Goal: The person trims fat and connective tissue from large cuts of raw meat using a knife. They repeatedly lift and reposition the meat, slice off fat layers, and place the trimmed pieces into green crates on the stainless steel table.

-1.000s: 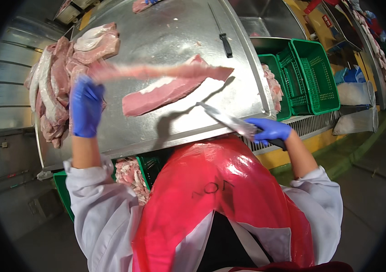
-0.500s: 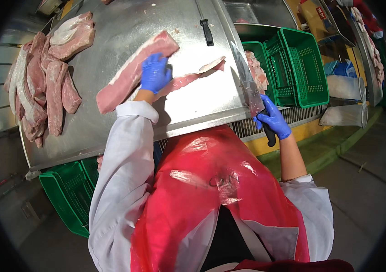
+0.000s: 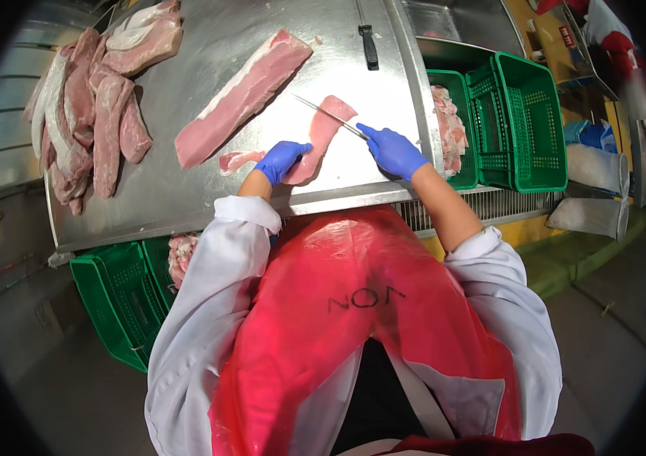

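On the metal table (image 3: 209,201) lies a thin flat slice of pink meat (image 3: 325,135). The fingers of my left hand (image 3: 281,161), in a blue glove, are closed on its near left edge. A narrow meat scrap (image 3: 238,160) pokes out to the left of that hand; whether it joins the slice I cannot tell. My right hand (image 3: 397,152), also gloved in blue, is closed round a knife, its handle hidden in the fist. The slim knife blade (image 3: 321,110) points left and crosses over the slice. Beyond my left hand rests a long loin of pork (image 3: 243,99) with a pale fat edge.
Several meat pieces (image 3: 114,106) are heaped at the table's left. A second knife (image 3: 368,47) with a black handle lies at the far side. Green crates (image 3: 532,125) stand to the right, one holding meat trimmings (image 3: 448,129); another green crate (image 3: 121,300) is below left.
My left hand has left the loin and taken hold of the thin slice, which now lies differently. My right hand has brought the knife from the table's right edge over the slice.
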`<state>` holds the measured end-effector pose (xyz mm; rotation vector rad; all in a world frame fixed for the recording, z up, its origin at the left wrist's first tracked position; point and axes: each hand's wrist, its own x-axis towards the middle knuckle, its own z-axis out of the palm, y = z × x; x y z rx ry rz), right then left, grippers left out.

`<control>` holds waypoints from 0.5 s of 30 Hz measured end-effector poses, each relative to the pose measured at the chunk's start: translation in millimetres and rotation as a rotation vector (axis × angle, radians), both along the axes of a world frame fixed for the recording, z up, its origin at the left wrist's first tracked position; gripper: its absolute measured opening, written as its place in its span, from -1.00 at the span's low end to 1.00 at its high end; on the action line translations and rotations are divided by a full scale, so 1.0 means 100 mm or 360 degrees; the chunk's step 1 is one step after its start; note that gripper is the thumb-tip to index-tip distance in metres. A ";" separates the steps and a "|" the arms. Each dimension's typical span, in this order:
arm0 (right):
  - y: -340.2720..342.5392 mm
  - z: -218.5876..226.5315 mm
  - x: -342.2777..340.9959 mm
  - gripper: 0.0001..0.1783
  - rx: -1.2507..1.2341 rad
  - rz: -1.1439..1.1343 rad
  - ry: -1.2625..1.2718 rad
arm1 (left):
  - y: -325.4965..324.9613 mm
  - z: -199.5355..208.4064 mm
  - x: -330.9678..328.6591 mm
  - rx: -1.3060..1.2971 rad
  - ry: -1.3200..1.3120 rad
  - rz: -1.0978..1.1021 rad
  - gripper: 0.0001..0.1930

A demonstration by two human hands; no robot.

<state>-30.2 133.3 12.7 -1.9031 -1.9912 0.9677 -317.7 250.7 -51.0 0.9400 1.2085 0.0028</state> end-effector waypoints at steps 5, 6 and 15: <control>-0.04 0.24 -0.16 -0.49 -0.0006 0.0148 0.0014 | -0.31 -0.03 -0.35 0.0721 0.0224 -0.0293 -0.64; -0.14 0.27 -0.17 -0.48 -0.0059 0.0167 0.0048 | -0.36 -0.07 -0.38 0.0765 0.0160 -0.0241 -0.64; -0.38 0.31 -0.33 -0.40 -0.0250 0.0187 -0.0166 | -0.55 0.08 -0.16 0.0918 0.0245 -0.0225 -0.72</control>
